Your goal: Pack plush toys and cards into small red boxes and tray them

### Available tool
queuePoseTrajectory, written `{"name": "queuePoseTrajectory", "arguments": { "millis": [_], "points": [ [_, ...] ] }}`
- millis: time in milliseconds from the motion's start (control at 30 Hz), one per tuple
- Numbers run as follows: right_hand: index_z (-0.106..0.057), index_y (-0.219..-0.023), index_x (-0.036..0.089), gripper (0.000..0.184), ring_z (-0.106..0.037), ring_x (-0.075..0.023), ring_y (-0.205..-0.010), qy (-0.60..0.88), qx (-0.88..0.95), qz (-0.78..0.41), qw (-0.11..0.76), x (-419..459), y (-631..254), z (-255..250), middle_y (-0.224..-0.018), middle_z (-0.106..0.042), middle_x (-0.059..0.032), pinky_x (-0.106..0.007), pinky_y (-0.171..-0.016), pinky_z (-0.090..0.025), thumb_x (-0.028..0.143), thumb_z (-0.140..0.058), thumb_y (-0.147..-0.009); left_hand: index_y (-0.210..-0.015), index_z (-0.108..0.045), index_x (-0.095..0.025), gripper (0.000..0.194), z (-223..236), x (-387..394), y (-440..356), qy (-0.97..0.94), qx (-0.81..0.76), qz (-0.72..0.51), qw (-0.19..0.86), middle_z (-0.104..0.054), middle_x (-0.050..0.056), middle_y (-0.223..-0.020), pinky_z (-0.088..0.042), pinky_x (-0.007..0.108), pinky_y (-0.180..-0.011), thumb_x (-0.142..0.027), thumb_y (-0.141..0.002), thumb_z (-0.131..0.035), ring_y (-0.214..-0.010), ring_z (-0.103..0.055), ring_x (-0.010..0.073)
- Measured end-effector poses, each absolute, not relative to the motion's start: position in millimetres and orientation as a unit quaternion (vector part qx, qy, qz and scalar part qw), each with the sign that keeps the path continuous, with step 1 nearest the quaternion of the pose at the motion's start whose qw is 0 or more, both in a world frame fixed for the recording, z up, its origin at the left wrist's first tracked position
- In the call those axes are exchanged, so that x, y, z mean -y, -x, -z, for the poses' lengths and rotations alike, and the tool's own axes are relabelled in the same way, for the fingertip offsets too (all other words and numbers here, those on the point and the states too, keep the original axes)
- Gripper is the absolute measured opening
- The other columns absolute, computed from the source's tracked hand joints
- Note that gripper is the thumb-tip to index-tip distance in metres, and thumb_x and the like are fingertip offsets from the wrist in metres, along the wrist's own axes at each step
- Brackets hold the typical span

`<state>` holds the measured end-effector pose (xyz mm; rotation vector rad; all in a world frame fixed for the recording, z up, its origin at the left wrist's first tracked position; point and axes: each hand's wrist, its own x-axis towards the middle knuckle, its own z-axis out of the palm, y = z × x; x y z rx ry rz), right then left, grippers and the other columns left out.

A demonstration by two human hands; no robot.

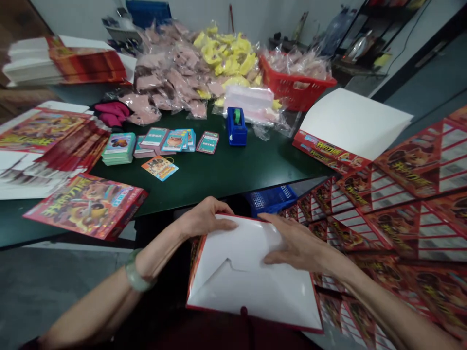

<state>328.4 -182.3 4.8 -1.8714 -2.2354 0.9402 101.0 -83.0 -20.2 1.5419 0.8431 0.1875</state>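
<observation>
A flat cardboard box (251,282), white on the inside with red edges, lies on my lap in front of the dark green table (219,175). My left hand (204,218) grips its top left corner, fingers curled over the edge. On the box's upper right part my right hand (295,243) lies flat, fingers stretched out and pressing on a flap. A green bangle (135,278) circles my left wrist.
Red printed boxes are stacked at the right (408,209) and left (87,204). Card stacks (118,148), a blue tape dispenser (236,126), bagged pink and yellow items (189,68), a red basket (295,87) and a blue basket (272,199) are around.
</observation>
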Motion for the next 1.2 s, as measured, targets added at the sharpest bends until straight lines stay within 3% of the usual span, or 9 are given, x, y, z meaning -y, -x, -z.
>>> {"name": "queuePoseTrajectory", "arguments": {
  "millis": [67, 167, 267, 467, 667, 800, 900, 1033, 1200],
  "points": [
    [-0.051, -0.118, 0.023, 0.064, -0.059, -0.0287, -0.096, 0.622, 0.722, -0.301, -0.017, 175.2, -323.8, -6.4, -0.106, -0.064, -0.0086, -0.039, -0.078, -0.045, 0.048, -0.072, -0.063, -0.078, -0.069, -0.014, 0.023, 21.7, 81.3, -102.4, -0.662, -0.365, -0.080, 0.650, -0.063, 0.000, -0.065, -0.040, 0.021, -0.049, -0.035, -0.067, -0.069, -0.054, -0.054, 0.0101],
    [-0.055, -0.097, 0.021, 0.052, -0.062, -0.0254, -0.073, 0.638, 0.713, -0.281, -0.077, 163.3, -320.4, -10.3, -0.078, -0.066, -0.0038, -0.031, -0.060, -0.041, 0.053, -0.072, -0.060, -0.076, -0.068, -0.014, 0.020, 24.0, 80.8, -106.1, -0.660, -0.369, -0.102, 0.646, -0.062, -0.001, -0.063, -0.040, 0.021, -0.048, -0.033, -0.068, -0.068, -0.053, -0.053, 0.0094],
    [-0.052, -0.091, 0.022, 0.048, -0.063, -0.0251, -0.070, 0.654, 0.712, -0.239, -0.090, 157.1, -316.8, -5.8, -0.073, -0.065, -0.0022, -0.028, -0.056, -0.037, 0.053, -0.071, -0.060, -0.080, -0.067, -0.014, 0.020, 27.7, 82.3, -110.0, -0.682, -0.391, -0.142, 0.602, -0.063, 0.000, -0.069, -0.041, 0.021, -0.051, -0.031, -0.070, -0.065, -0.059, -0.055, 0.0107],
    [-0.049, -0.094, 0.018, 0.039, -0.064, -0.0289, -0.079, 0.644, 0.739, -0.172, -0.094, 164.8, -306.3, 14.2, -0.086, -0.067, -0.0088, -0.033, -0.062, -0.041, 0.046, -0.065, -0.072, -0.090, -0.064, -0.015, 0.029, 42.1, 87.1, -105.3, -0.737, -0.399, -0.113, 0.534, -0.065, 0.002, -0.078, -0.043, 0.024, -0.057, -0.030, -0.066, -0.067, -0.067, -0.057, 0.0140],
    [-0.054, -0.098, 0.021, 0.038, -0.064, -0.0248, -0.076, 0.577, 0.751, -0.309, -0.082, 156.1, -319.9, -1.8, -0.084, -0.067, -0.0039, -0.032, -0.061, -0.045, 0.042, -0.067, -0.069, -0.085, -0.064, -0.017, 0.028, 23.5, 88.9, -97.6, -0.794, -0.362, -0.071, 0.483, -0.062, 0.001, -0.080, -0.040, 0.024, -0.059, -0.035, -0.065, -0.069, -0.070, -0.057, 0.0145],
    [-0.043, -0.130, 0.024, 0.073, -0.064, -0.0225, -0.089, 0.571, 0.717, -0.400, -0.003, 144.7, -330.7, -12.5, -0.114, -0.063, -0.0053, -0.031, -0.070, -0.051, 0.035, -0.071, -0.064, -0.078, -0.062, -0.019, 0.024, -6.2, 88.1, -102.2, -0.866, -0.345, -0.015, 0.361, -0.060, -0.001, -0.075, -0.035, 0.024, -0.056, -0.035, -0.063, -0.070, -0.066, -0.054, 0.0146],
    [-0.041, -0.134, 0.023, 0.082, -0.061, -0.0232, -0.099, 0.532, 0.714, -0.455, 0.021, 139.2, -332.4, -18.5, -0.127, -0.056, -0.0059, -0.032, -0.077, -0.052, 0.033, -0.074, -0.060, -0.068, -0.060, -0.020, 0.021, -25.1, 85.1, -108.0, -0.899, -0.310, 0.020, 0.308, -0.057, -0.002, -0.068, -0.031, 0.024, -0.054, -0.033, -0.057, -0.073, -0.062, -0.051, 0.0143],
    [-0.045, -0.130, 0.024, 0.073, -0.064, -0.0211, -0.092, 0.490, 0.678, -0.547, 0.030, 139.0, -330.1, -32.9, -0.115, -0.064, -0.0040, -0.030, -0.070, -0.054, 0.029, -0.071, -0.062, -0.069, -0.066, -0.021, 0.026, -44.6, 80.6, -115.5, -0.885, -0.276, 0.068, 0.368, -0.057, -0.002, -0.062, -0.030, 0.024, -0.050, -0.033, -0.049, -0.078, -0.056, -0.050, 0.0145],
    [-0.046, -0.129, 0.027, 0.064, -0.066, -0.0185, -0.078, 0.503, 0.629, -0.592, 0.010, 147.8, -325.7, -52.3, -0.101, -0.068, -0.0006, -0.027, -0.059, -0.053, 0.027, -0.064, -0.067, -0.084, -0.070, -0.021, 0.026, -61.0, 80.7, -119.8, -0.844, -0.198, 0.138, 0.480, -0.065, -0.002, -0.068, -0.036, 0.025, -0.048, -0.018, -0.058, -0.069, -0.055, -0.055, 0.0156]
  ]
}}
